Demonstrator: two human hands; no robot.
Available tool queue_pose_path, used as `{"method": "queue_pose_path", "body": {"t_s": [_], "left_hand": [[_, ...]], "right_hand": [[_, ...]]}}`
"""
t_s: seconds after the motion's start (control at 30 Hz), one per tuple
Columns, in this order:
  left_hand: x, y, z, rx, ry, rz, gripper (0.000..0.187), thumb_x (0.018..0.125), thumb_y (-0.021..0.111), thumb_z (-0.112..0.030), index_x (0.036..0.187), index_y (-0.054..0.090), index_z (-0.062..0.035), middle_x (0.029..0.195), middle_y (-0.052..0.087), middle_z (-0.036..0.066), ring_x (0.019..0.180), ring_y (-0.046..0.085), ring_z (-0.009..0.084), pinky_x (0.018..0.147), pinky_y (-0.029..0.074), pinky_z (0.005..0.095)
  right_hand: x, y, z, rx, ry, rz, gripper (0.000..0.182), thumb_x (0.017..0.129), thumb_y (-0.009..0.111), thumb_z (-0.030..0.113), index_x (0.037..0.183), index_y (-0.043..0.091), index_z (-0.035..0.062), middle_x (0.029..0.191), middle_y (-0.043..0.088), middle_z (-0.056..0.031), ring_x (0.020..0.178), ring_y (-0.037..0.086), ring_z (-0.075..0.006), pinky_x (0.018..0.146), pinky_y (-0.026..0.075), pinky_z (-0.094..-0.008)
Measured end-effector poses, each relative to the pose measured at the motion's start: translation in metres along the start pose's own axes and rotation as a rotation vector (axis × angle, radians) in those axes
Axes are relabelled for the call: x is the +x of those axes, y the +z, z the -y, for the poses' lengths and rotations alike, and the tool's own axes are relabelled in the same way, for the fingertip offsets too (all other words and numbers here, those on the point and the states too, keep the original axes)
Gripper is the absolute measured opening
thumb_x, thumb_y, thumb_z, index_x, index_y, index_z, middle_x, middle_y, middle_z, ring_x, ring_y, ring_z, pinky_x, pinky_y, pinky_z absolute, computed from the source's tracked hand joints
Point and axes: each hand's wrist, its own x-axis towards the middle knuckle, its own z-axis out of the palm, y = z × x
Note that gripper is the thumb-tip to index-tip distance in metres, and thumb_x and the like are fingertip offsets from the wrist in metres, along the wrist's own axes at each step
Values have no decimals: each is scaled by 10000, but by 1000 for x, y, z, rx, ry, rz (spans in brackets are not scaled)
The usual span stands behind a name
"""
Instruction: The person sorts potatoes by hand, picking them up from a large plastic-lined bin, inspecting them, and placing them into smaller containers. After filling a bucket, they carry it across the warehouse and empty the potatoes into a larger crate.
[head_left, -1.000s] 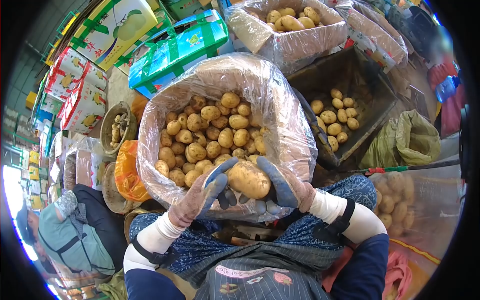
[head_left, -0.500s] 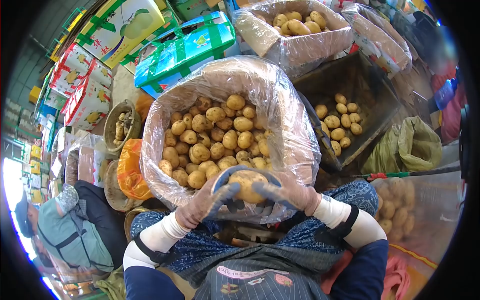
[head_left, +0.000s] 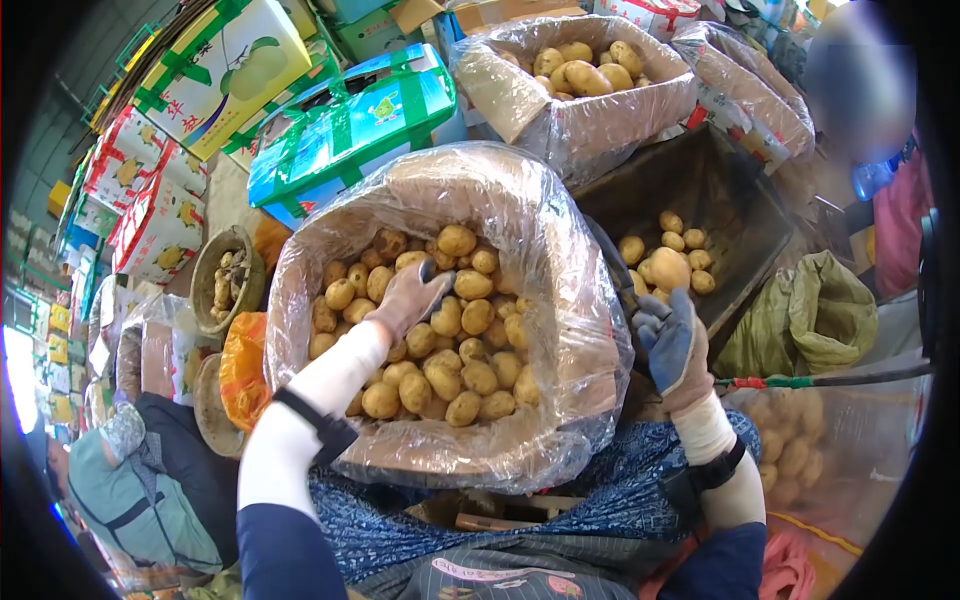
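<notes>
My left hand [head_left: 412, 302], in a dirty glove with bluish-grey fingertips, reaches into a large plastic-lined carton [head_left: 330, 205] of potatoes. Its fingers are apart at the surface of the potatoes [head_left: 443, 370], and I see none gripped in them. At the front edge of a dark scoop-shaped bin [head_left: 735, 190] on the right, my right hand [head_left: 673, 350] is open, in a similar glove. Just beyond its fingertips a single larger potato [head_left: 669, 270] shows, apart from the hand. Several smaller potatoes [head_left: 697, 260] lie in that bin.
Another plastic-lined carton [head_left: 545, 125] of larger potatoes stands behind. A blue-green taped box [head_left: 350, 125] is at the back left, and a wicker basket [head_left: 252, 275] sits left. An open green sack [head_left: 800, 320] is on the right. A person [head_left: 150, 490] sits at the lower left.
Both hands held one potato in front of the carton; now they are apart. My left hand moved forward into the carton, my right hand went to the bin, and a larger potato appears there.
</notes>
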Motion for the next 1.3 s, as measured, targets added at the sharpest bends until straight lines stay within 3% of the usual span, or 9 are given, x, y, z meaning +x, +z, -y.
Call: {"method": "queue_pose_path", "body": {"t_s": [0.07, 0.17, 0.27, 0.4, 0.5, 0.6, 0.67, 0.93, 1.3], "left_hand": [[42, 22, -5, 111, 35, -196, 754, 841, 673, -488, 1366, 462, 10, 1322, 537, 267, 1265, 482, 394, 1062, 393, 423], [74, 50, -26, 116, -142, -290, 804, 797, 733, -476, 1362, 450, 21, 1336, 487, 319, 1265, 464, 424, 1067, 391, 427], [83, 49, -35, 78, -226, -346, 751, 739, 799, -436, 1277, 493, -11, 1307, 485, 300, 1177, 533, 423, 1009, 448, 415], [85, 50, 2, -8, -2, -401, 707, 645, 888, -249, 1210, 536, -8, 1111, 655, 169, 1031, 642, 301, 925, 510, 365], [41, 30, 11, -110, 260, -286, 744, 636, 899, -212, 1253, 525, -28, 1171, 627, 134, 1087, 608, 241, 964, 485, 344], [-29, 0, -10, -149, 579, -178, 833, 598, 899, -239, 1310, 508, -54, 1253, 568, 145, 1169, 547, 295, 1024, 435, 374], [-74, -17, -33, -139, 718, -138, 850, 612, 901, -272, 1330, 498, -60, 1263, 555, 135, 1190, 535, 282, 1024, 431, 373], [-185, -17, -57, -337, 690, -161, 855, 621, 917, -227, 1326, 469, -41, 1292, 536, 138, 1187, 546, 265, 1025, 441, 369], [-193, -4, -62, -708, 473, -14, 990, 588, 933, -186, 1396, 381, -36, 1280, 531, 119, 1177, 547, 224, 1029, 455, 367]], "right_hand": [[-15, 24, 1, -43, 53, 83, 437, 984, 560, 368, 1260, 491, 36, 880, 559, -30, 656, 484, -91, 545, 402, -198], [-42, 47, 1, -399, -4, 250, 568, 978, 560, 351, 1382, 408, -20, 1033, 644, -171, 724, 653, -176, 601, 539, -255], [-51, 57, -5, -357, 108, 360, 506, 976, 581, 229, 1385, 423, -24, 1036, 648, -168, 702, 649, -160, 584, 537, -244], [-50, 62, -10, -389, 139, 390, 572, 967, 586, 181, 1441, 337, -21, 1039, 655, -166, 714, 651, -152, 584, 547, -246], [-49, 70, 11, -325, -199, 296, 719, 956, 605, 248, 1501, 201, 8, 968, 664, -133, 712, 628, -136, 601, 525, -236], [-26, 77, 50, -40, -477, 37, 407, 965, 608, 274, 1266, 448, 52, 907, 608, -59, 682, 579, -98, 622, 477, -222], [-17, 69, 59, 86, -591, -76, 443, 949, 631, 235, 1303, 446, 43, 964, 609, -59, 682, 576, -108, 598, 469, -213], [-55, 78, 6, -351, -216, 516, 453, 969, 568, 139, 1388, 444, 17, 1040, 653, -96, 770, 620, -98, 643, 514, -210], [-55, 73, -10, -540, -154, 554, 394, 950, 512, 5, 1341, 514, 51, 1018, 655, -72, 785, 602, -83, 680, 518, -224]]}}
